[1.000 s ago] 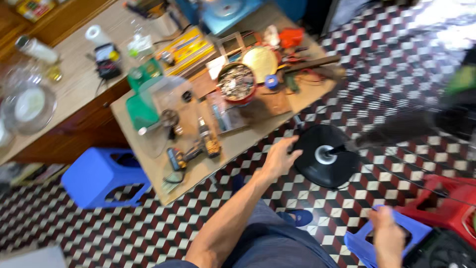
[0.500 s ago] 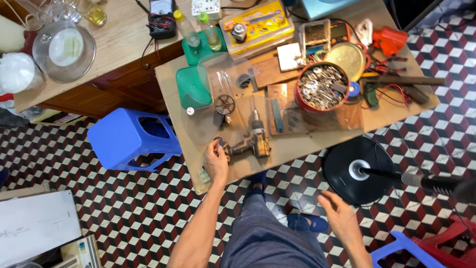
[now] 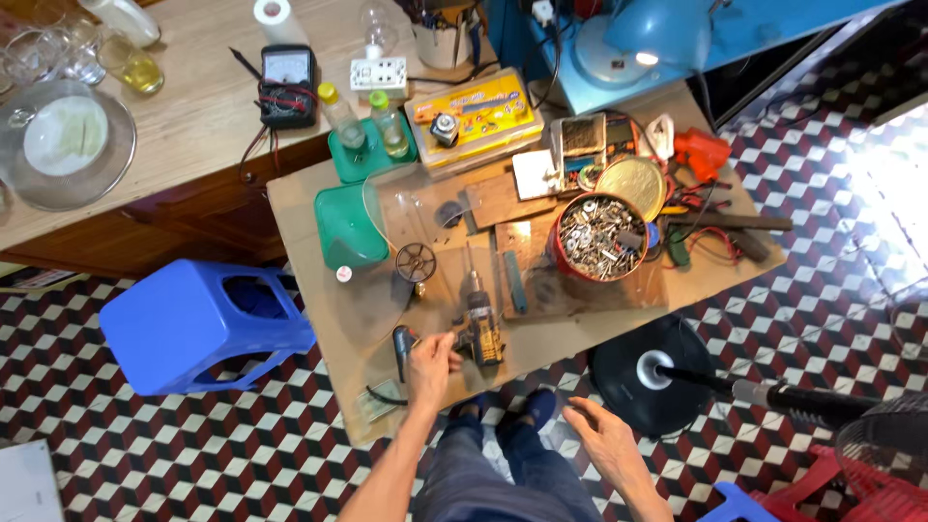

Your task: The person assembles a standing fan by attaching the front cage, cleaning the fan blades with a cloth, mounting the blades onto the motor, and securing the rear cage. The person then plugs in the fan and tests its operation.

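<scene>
My left hand (image 3: 430, 364) rests at the near edge of a low cardboard-covered table (image 3: 319, 232), its fingers curled on the handle of a yellow and black power drill (image 3: 478, 324) that lies flat with its bit pointing away from me. A small black tool (image 3: 401, 348) lies just left of that hand. My right hand (image 3: 607, 442) hangs open and empty above the tiled floor, next to the round black base of a fan stand (image 3: 643, 372). My knees and dark shoes (image 3: 512, 411) show below the table edge.
On the table are a red tin of metal bits (image 3: 597, 237), a gold lid (image 3: 630, 186), a clear plastic guard (image 3: 387, 280), a green tray (image 3: 346, 227) and a yellow parts box (image 3: 476, 118). A blue plastic stool (image 3: 193, 324) stands at the left. A wooden counter (image 3: 193, 106) holds glassware and a meter.
The view has shifted left and steadied. My left hand has moved right along the table edge onto the drill's handle. My right hand stays low and empty near the fan base.
</scene>
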